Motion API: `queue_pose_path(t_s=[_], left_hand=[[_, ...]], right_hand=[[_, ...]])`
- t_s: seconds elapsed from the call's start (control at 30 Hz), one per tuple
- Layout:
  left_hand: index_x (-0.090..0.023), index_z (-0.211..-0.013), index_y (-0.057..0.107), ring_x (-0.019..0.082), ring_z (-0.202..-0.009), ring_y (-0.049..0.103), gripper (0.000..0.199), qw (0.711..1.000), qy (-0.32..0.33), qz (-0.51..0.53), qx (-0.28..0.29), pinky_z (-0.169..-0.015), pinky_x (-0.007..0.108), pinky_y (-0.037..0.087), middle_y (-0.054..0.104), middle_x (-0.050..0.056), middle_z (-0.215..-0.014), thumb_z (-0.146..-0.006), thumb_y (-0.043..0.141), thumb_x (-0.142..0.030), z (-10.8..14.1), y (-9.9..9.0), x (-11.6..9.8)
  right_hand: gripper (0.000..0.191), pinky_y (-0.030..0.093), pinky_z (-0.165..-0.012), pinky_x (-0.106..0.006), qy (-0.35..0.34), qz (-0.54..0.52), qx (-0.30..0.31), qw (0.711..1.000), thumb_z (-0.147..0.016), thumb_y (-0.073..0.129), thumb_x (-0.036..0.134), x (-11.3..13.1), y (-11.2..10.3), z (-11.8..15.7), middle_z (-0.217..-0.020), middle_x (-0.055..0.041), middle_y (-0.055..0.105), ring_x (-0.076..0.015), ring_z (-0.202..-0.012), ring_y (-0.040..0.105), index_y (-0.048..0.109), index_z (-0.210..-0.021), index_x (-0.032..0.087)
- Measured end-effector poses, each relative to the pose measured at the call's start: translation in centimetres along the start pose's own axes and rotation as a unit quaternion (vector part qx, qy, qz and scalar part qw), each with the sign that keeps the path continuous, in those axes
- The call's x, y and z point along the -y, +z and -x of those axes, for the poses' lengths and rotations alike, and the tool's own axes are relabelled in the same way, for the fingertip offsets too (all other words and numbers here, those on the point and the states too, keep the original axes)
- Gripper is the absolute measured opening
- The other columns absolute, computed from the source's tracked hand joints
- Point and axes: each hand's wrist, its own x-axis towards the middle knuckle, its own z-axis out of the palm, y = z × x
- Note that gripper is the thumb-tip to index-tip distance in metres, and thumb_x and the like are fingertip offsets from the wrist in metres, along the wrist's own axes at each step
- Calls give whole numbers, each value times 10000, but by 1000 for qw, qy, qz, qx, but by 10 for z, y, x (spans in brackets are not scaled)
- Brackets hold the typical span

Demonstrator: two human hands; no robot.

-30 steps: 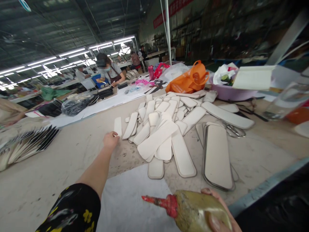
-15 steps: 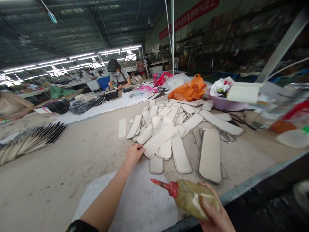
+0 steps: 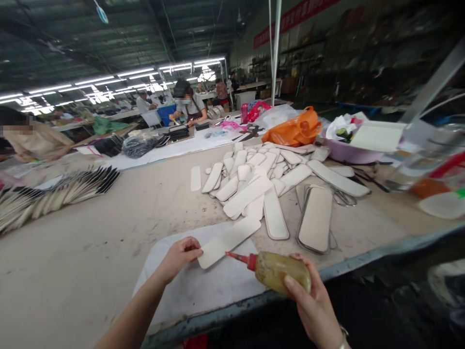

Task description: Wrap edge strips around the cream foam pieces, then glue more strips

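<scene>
Between thumb and fingers, my left hand (image 3: 181,257) pinches the near end of a long cream panel with rounded corners (image 3: 232,240). This panel lies slantwise over a white sheet (image 3: 163,286), its far end by the pile. My right hand (image 3: 308,295) is wrapped round a yellowish squeeze bottle (image 3: 279,271) with a red nozzle. The bottle is tipped sideways, its tip at the panel's near edge; whether they touch I cannot tell. Beyond lies a loose pile of similar cream panels (image 3: 247,191), with a stack of dark-edged panels (image 3: 316,220) to its right.
Fanned pieces (image 3: 58,194) lie at the left. Behind the pile sit an orange plastic bag (image 3: 294,128) and a purple basin (image 3: 352,151). A clear container (image 3: 417,165) stands at the right, near the table edge (image 3: 381,252). Co-workers (image 3: 189,109) sit across the table and at the left.
My left hand has drawn the cream panel off the pile, toward me onto the white sheet. My right hand has brought the bottle slightly left, its nozzle now beside the panel.
</scene>
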Motion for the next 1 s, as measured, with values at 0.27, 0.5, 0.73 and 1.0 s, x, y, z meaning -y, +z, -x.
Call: queue_pose_path(t_s=[0.27,0.5,0.73,1.0], left_hand=[[-181,-983,627,155,-850,600,196,917,231,-285,-159,-764,287,508,592,72,-1004,-834,520,-249,72,1,57],[-185,-1100,604,179,-959,542,267,877,341,-332,-69,-849,325,485,601,92,-1065,-847,524,-150,91,7,67],[-181,-1117,607,204,-961,535,293,861,353,-362,-57,-857,370,483,607,101,-1106,-844,512,-136,89,8,69],[-190,-1093,617,190,-951,561,277,856,359,-366,-62,-858,363,487,633,90,-1093,-846,503,-138,87,8,69]], right_hand=[[449,431,-918,-415,-201,278,66,937,-734,657,303,-16,29,10,-1118,-85,497,-242,-1058,501,453,-1124,222],[414,482,-847,-389,-329,381,151,851,-754,640,221,-17,61,18,-1084,-111,461,-227,-1026,494,456,-1123,200],[398,492,-844,-388,-343,402,205,824,-766,615,171,-27,81,22,-1118,-115,423,-227,-1025,478,461,-1131,208],[435,495,-838,-412,-342,437,199,808,-734,601,99,-27,74,17,-1142,-112,409,-235,-1020,469,472,-1133,217]])
